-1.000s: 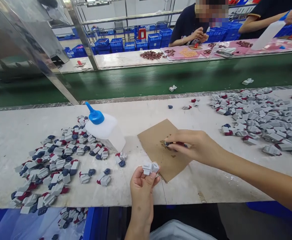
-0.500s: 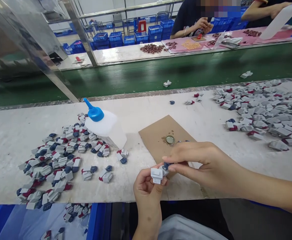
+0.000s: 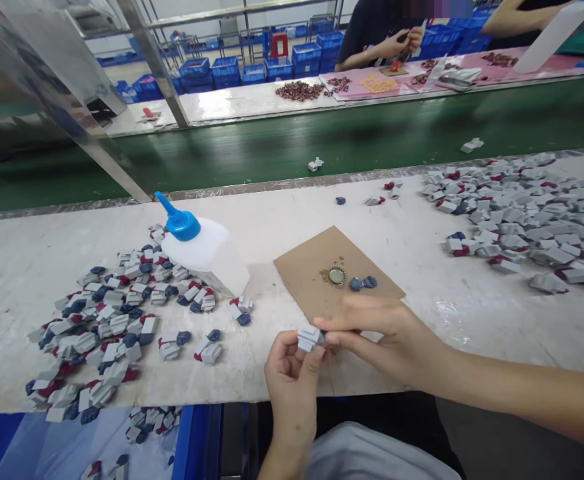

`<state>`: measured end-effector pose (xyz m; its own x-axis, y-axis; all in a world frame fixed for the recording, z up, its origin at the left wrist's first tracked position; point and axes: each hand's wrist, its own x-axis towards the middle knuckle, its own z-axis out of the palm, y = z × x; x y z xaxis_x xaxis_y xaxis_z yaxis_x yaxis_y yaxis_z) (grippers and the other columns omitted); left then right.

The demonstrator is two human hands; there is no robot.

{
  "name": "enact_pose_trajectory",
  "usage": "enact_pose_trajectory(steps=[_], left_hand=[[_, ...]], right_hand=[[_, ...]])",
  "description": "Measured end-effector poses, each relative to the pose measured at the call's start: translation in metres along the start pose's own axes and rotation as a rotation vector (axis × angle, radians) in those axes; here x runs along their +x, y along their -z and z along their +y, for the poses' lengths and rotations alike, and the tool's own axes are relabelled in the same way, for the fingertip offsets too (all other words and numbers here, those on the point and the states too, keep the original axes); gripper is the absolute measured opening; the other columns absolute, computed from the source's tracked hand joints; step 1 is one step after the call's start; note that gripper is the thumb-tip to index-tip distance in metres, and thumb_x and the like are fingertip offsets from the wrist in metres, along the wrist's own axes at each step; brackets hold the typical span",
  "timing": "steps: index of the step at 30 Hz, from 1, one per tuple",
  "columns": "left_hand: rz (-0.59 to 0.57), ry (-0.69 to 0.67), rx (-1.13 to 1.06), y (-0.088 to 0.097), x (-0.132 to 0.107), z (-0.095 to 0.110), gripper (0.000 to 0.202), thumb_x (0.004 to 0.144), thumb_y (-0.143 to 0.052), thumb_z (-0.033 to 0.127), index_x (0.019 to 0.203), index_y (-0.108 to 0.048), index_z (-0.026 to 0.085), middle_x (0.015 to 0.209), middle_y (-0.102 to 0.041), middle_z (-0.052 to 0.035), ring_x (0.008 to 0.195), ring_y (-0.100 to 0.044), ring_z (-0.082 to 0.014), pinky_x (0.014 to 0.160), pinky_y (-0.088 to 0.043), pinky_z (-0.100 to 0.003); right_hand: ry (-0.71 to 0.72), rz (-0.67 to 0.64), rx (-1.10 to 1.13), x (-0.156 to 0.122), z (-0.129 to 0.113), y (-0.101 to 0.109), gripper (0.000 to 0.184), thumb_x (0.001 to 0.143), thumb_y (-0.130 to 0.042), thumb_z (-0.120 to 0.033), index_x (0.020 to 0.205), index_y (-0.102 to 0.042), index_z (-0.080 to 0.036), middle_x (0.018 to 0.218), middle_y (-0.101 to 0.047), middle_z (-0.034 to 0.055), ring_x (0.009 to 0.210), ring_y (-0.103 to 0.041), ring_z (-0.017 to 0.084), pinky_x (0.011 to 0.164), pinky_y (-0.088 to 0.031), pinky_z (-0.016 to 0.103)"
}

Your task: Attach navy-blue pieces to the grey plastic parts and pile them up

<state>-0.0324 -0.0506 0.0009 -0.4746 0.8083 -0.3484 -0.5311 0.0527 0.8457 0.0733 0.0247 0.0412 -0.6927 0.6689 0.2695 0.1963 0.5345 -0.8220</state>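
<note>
My left hand (image 3: 295,373) is closed round a small light-grey plastic part (image 3: 310,338) with stepped sides, held just above the near table edge. From the right, my right hand (image 3: 377,333) pinches a small dark blue piece against that grey part; fingers hide most of the blue piece. Beyond the hands lies a square of brown cardboard (image 3: 312,260). On it sit a bottle cap (image 3: 337,275) with damp specks around it and two dark blue pieces (image 3: 363,283). A white squeeze bottle (image 3: 207,253) with a blue nozzle stands left of the cardboard.
Grey parts with blue and maroon pieces (image 3: 117,320) are heaped at left; a larger heap (image 3: 527,220) lies at right. A blue bin (image 3: 185,440) holds more below the table edge. Behind runs a green conveyor (image 3: 252,150) with a few parts. Across it, co-workers (image 3: 372,40) handle small pieces.
The grey part has turned in my left hand, and the blue piece is now mostly covered. My right hand has shifted slightly left and down, uncovering the two blue pieces on the cardboard.
</note>
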Motion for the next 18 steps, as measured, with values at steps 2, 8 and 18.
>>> enact_pose_trajectory(steps=[2, 8, 18], left_hand=[[-0.036, -0.058, 0.185, 0.007, 0.008, 0.006, 0.013, 0.065, -0.067, 0.025, 0.073, -0.060, 0.018, 0.071, -0.066, -0.0031, 0.063, -0.060, -0.0146, 0.058, -0.048, -0.024], [0.169, -0.733, 1.289, 0.051, 0.040, 0.027, 0.011, 0.066, -0.058, 0.019, 0.077, -0.053, 0.021, 0.096, -0.064, -0.0095, 0.092, -0.054, -0.0269, 0.079, -0.041, -0.037], [0.221, -1.028, 1.576, 0.064, 0.041, 0.004, 0.049, 0.073, -0.055, 0.028, 0.120, -0.051, 0.017, 0.116, -0.051, -0.0190, 0.098, -0.049, -0.0362, 0.083, -0.038, -0.049]], right_hand=[[-0.001, 0.038, -0.053, 0.004, 0.009, 0.008, 0.020, 0.084, -0.052, -0.023, 0.099, -0.065, -0.023, 0.077, -0.065, 0.0024, 0.070, -0.058, 0.012, 0.062, -0.047, 0.024], [-0.316, 0.494, -0.728, -0.007, 0.091, 0.113, 0.034, 0.086, -0.041, -0.037, 0.107, -0.061, -0.019, 0.095, -0.063, 0.0101, 0.073, -0.057, 0.019, 0.057, -0.045, 0.030], [-0.635, 0.105, -1.002, -0.053, 0.153, 0.194, 0.037, 0.080, -0.042, -0.045, 0.084, -0.070, -0.020, 0.084, -0.066, 0.0089, 0.080, -0.058, 0.025, 0.059, -0.043, 0.031]])
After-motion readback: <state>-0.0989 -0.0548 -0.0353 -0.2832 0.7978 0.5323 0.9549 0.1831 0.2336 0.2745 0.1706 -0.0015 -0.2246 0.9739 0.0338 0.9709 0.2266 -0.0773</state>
